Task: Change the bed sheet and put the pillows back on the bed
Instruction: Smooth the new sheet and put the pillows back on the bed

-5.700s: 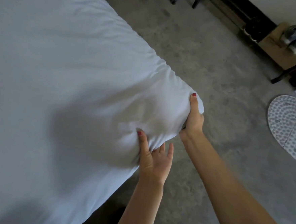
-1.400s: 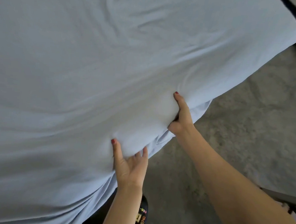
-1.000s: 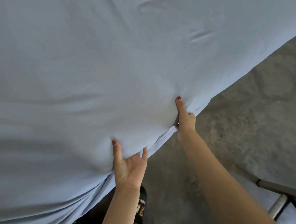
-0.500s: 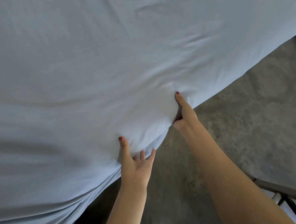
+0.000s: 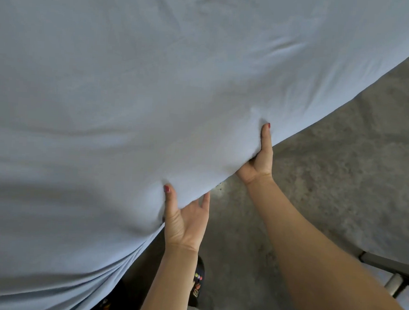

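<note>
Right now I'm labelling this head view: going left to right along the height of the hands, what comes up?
bed sheet → left hand → right hand → concrete floor

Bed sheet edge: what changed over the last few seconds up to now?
Both hands shifted from the corner to a spot along the side edge of the bed sheet. The left hand and right hand keep their grip, thumbs on top, fingers under the edge. The sheet stays spread over the bed; no pillows in view.
</note>
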